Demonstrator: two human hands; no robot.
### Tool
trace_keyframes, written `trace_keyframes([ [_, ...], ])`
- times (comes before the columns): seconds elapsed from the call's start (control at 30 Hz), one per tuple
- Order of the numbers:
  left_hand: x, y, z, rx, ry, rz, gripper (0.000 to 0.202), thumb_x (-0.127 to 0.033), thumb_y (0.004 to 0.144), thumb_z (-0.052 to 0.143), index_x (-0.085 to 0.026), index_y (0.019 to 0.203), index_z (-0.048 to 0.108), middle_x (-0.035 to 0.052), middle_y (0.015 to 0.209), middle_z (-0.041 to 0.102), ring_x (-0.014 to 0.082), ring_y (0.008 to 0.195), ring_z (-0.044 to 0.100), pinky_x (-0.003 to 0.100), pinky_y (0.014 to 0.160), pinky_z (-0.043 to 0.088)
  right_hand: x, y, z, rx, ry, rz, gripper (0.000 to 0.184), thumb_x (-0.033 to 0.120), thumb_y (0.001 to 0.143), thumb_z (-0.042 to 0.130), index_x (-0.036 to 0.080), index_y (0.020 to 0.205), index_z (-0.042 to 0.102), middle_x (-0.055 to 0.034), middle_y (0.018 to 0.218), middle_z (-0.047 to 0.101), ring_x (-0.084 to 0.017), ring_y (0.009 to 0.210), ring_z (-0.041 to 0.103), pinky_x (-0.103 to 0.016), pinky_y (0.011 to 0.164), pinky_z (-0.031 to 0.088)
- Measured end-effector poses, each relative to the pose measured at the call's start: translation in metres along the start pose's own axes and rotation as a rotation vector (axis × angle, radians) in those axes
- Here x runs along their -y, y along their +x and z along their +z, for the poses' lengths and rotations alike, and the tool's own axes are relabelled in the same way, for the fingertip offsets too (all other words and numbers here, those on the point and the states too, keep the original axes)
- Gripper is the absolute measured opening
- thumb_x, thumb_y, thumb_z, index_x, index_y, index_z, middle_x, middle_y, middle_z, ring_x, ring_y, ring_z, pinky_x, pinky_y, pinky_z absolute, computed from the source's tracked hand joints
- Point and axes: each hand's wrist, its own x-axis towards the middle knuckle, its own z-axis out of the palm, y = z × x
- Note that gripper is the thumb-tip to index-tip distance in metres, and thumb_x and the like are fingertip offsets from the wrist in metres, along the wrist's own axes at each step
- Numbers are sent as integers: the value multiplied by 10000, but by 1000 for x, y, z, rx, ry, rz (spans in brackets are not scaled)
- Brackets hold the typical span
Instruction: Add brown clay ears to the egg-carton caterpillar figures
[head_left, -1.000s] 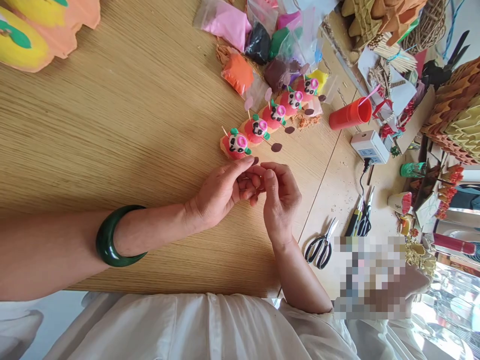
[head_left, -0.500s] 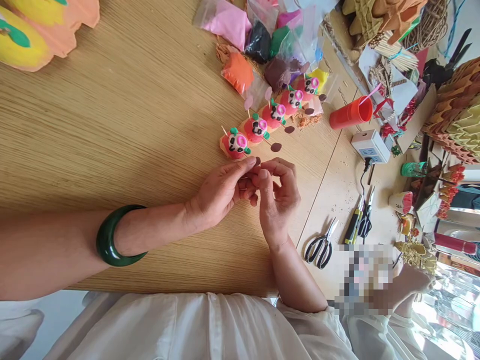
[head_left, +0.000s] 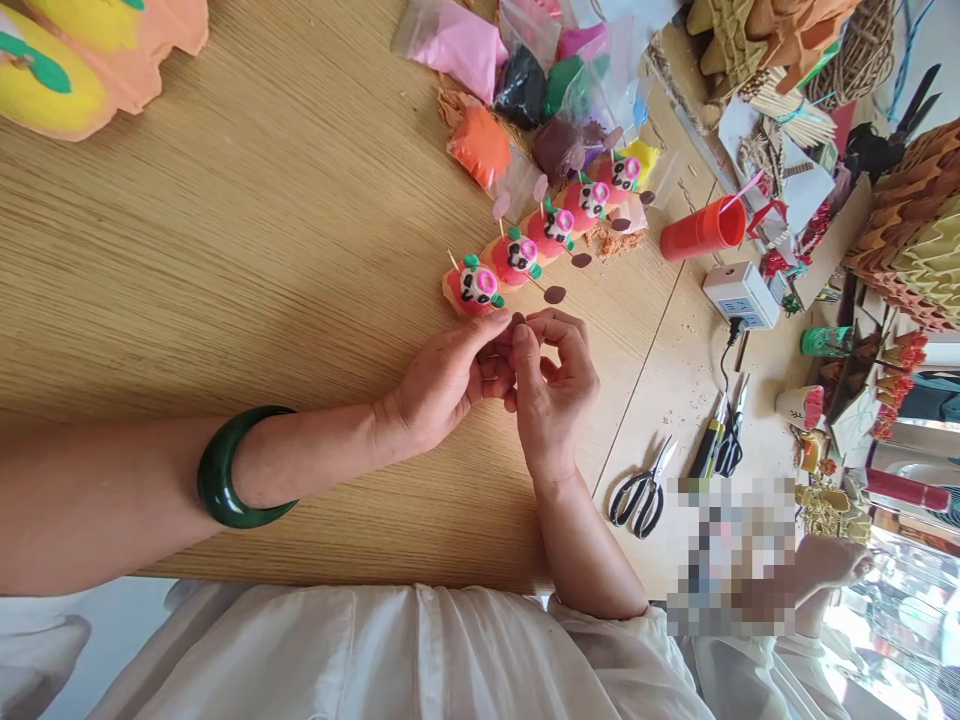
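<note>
Dot (head_left: 518, 319) by the end toy (head_left: 478, 287) seemed soft, best held by edges; left hand (head_left: 442, 385) pinched it, right hand (head_left: 561, 385) hid its grip.

**Wood-grain table (head_left: 262, 250) crowded toward its far right**

Through my remote feed I make out a row of five pink-snouted clay figures (head_left: 556, 226), just beside bagged modelling clay (head_left: 481, 146) in several colours. A red cup (head_left: 696, 228) sits at the seam. Right of it I see a white socket block (head_left: 741, 293) and black-handled scissors (head_left: 638, 497). A yellow-painted carton (head_left: 52, 95) lies far left.
</note>
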Motion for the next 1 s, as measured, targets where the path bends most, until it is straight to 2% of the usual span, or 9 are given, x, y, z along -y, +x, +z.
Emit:
trace_keyframes([
  [0.23,-3,0,2,-37,-5,-44,421,-366,1080,491,-158,746,641,11,662,631,96,510,573,196,492,499,0,-2,-1,15,54,33,140,348,967,677,234,888,693,-19,1046,653,-89,770,648,-216,584,562],
  [0.33,-3,0,2,-32,-19,-47,426,-363,1080,474,-159,746,642,14,655,637,102,504,570,209,482,500,-6,-5,-1,-11,98,67,211,432,996,638,242,939,711,-29,1061,670,-96,756,651,-217,545,528],
  [0.43,-2,1,-1,22,27,-42,448,-439,1054,527,-149,739,660,24,652,631,106,489,538,232,477,510,-19,-8,1,-92,145,106,331,531,1034,542,243,961,686,-28,977,663,-99,678,615,-221,476,462],
  [0.5,0,0,-3,33,79,-44,468,-494,1026,574,-136,744,679,32,659,628,110,505,538,239,488,521,-26,-9,3,-122,147,86,361,532,1055,499,240,930,672,-9,876,641,-99,638,582,-235,503,467],
  [0.67,5,-1,-4,5,94,20,369,-474,991,661,-144,827,686,58,798,715,124,650,633,224,629,570,-31,-8,2,-202,72,-148,250,380,1063,524,242,905,659,-19,925,641,-139,867,642,-302,778,549],
  [0.73,7,-1,-4,22,54,42,331,-460,988,676,-151,871,689,63,881,746,136,758,684,234,735,594,-29,-9,-4,-212,18,-238,165,307,1043,561,251,932,671,-30,986,637,-157,927,648,-329,802,549],
  [0.8,7,0,-5,21,27,40,331,-480,979,693,-155,920,704,64,954,760,148,870,714,244,823,596,-28,-13,-12,-173,-149,-344,105,261,1016,605,276,1003,708,-35,1013,649,-175,941,651,-360,804,544],
  [0.9,6,0,-6,15,28,-39,426,-577,936,722,-154,983,726,80,982,769,180,971,730,247,837,588,-31,-21,-22,-84,-429,-541,239,213,961,694,335,1161,742,-36,1034,720,-200,937,652,-408,863,522],
  [1.0,3,0,-6,47,34,-151,515,-643,919,708,-144,1043,743,108,994,779,222,1051,734,258,834,594,-37,-26,-26,-7,-530,-600,335,186,945,722,367,1226,743,-40,1096,771,-211,919,634,-407,851,520],
])
